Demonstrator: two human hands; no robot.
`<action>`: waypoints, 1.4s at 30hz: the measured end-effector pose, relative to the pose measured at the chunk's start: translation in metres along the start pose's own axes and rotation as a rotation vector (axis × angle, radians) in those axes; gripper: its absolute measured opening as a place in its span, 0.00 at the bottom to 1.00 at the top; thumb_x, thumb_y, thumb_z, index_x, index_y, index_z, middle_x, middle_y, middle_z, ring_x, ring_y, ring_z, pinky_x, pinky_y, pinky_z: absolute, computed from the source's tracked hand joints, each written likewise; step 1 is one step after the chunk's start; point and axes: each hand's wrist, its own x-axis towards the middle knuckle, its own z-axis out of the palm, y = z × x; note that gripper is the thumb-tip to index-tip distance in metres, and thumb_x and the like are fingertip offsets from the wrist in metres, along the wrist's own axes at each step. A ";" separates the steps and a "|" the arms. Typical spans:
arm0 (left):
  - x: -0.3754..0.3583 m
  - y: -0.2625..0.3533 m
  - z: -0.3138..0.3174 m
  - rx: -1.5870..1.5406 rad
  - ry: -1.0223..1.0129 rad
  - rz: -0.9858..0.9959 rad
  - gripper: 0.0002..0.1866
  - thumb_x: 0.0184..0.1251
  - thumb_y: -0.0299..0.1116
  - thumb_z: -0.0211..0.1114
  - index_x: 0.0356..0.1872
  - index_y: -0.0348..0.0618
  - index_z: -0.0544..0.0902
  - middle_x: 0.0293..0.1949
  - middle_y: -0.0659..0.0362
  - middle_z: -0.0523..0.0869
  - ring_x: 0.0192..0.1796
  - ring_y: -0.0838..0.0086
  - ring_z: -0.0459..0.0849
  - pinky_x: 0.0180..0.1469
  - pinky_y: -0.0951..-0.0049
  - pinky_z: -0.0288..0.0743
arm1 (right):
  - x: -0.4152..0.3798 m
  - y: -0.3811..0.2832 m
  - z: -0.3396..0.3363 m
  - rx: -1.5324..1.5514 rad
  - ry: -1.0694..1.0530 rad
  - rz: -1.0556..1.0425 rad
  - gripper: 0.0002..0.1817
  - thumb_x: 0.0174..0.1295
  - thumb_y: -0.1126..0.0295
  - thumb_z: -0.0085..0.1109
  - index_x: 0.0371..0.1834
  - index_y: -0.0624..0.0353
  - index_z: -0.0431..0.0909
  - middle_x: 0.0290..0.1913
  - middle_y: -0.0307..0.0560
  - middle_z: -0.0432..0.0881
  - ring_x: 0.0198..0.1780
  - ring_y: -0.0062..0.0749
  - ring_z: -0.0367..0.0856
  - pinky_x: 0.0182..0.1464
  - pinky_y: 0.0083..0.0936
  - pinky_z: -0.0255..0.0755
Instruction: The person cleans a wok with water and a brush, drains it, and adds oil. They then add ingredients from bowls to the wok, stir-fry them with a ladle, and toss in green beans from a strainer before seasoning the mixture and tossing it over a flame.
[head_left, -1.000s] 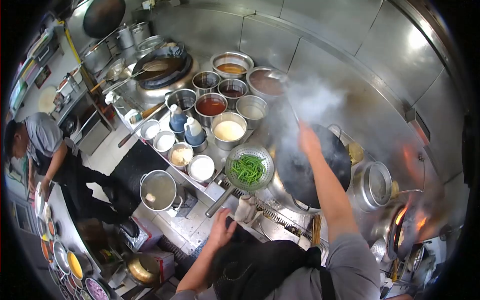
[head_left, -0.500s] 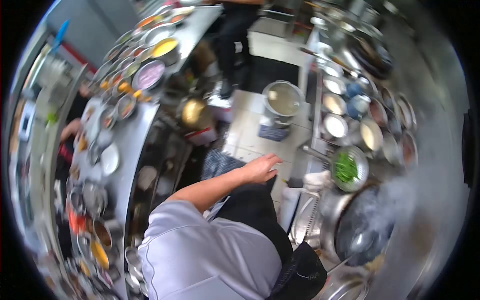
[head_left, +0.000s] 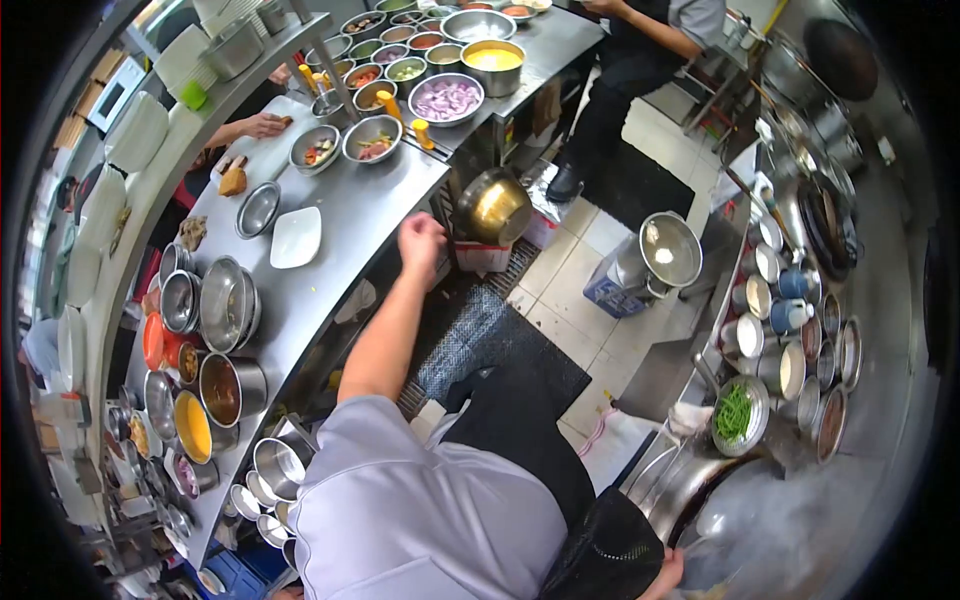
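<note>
My left hand (head_left: 422, 242) is over the floor beside the steel counter's edge, its fingers curled in with nothing in them. On the counter, a white square dish (head_left: 296, 238) and a small steel bowl (head_left: 259, 209) are the nearest things to it. At the lower right, my right hand (head_left: 664, 578) is closed around the handle of a ladle (head_left: 711, 524); black mesh fabric hides part of this hand. The ladle's head lies over a steaming wok (head_left: 735, 482). Next to the wok stands a steel strainer bowl of chopped greens (head_left: 734, 413).
Bowls of sliced onion (head_left: 446, 99) and yellow liquid (head_left: 494, 58) crowd the counter's far end. A large pot (head_left: 670, 250) stands in the aisle. One co-worker's hand (head_left: 266, 125) is at a cutting board; another person (head_left: 625, 95) stands farther back. Seasoning containers (head_left: 790, 368) line the stove.
My view has turned left toward the counter. My left hand has swung left to the counter's edge and its fingers have curled in. My right hand has come into view.
</note>
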 end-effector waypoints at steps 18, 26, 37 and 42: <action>0.128 0.061 -0.080 0.223 0.001 -0.237 0.23 0.69 0.42 0.68 0.62 0.45 0.82 0.57 0.56 0.83 0.54 0.69 0.83 0.54 0.71 0.80 | -0.127 -0.007 0.017 1.507 -0.643 0.051 0.32 0.73 0.78 0.45 0.77 0.71 0.44 0.31 0.42 0.70 0.25 0.22 0.71 0.28 0.20 0.72; -0.111 0.000 0.065 0.293 -0.764 -0.529 0.25 0.63 0.17 0.55 0.63 0.41 0.76 0.54 0.52 0.84 0.49 0.65 0.87 0.43 0.66 0.85 | -0.106 0.058 0.127 0.103 0.259 -0.419 0.08 0.72 0.72 0.53 0.48 0.57 0.66 0.29 0.44 0.73 0.21 0.25 0.74 0.18 0.24 0.69; -0.495 -0.063 0.335 0.343 -1.854 -0.547 0.23 0.64 0.17 0.54 0.62 0.36 0.74 0.56 0.50 0.82 0.55 0.62 0.85 0.51 0.58 0.86 | -0.022 0.071 0.010 -0.428 0.434 -0.703 0.28 0.68 0.72 0.56 0.72 0.54 0.64 0.29 0.53 0.83 0.27 0.43 0.84 0.29 0.40 0.79; -0.626 -0.126 0.405 0.571 -1.798 1.054 0.10 0.57 0.18 0.60 0.41 0.35 0.78 0.46 0.48 0.82 0.48 0.54 0.84 0.48 0.62 0.80 | -0.079 0.105 -0.077 -0.963 0.767 -0.712 0.42 0.58 0.81 0.53 0.79 0.42 0.58 0.44 0.64 0.81 0.38 0.62 0.84 0.43 0.50 0.79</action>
